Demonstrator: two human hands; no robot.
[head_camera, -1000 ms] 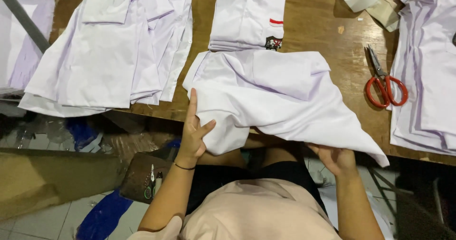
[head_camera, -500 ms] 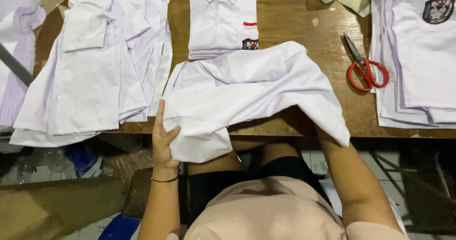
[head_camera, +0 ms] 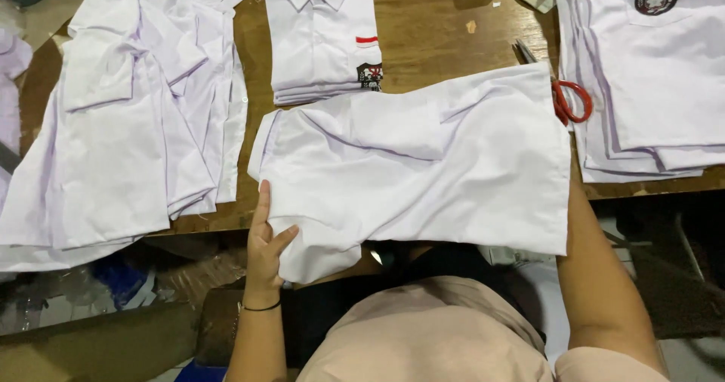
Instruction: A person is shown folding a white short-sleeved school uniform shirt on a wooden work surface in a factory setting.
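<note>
A white shirt (head_camera: 423, 163) lies spread across the front edge of the wooden table (head_camera: 445, 42), its lower part hanging over the edge. My left hand (head_camera: 266, 238) grips the shirt's lower left corner, thumb on top of the cloth. My right hand is hidden under the shirt's right side; only its forearm (head_camera: 604, 291) shows below the cloth. Whether that hand holds the cloth cannot be seen.
A folded white shirt with a red tag and dark badge (head_camera: 325, 34) lies just behind. Loose white shirts are piled at the left (head_camera: 128, 125), a stack of shirts at the right (head_camera: 649, 72). Red-handled scissors (head_camera: 566, 98) lie partly under the spread shirt's right edge.
The shirt has been pulled out wider to the right and now lies flatter, covering part of the scissors. My left hand stays at the lower left corner.
</note>
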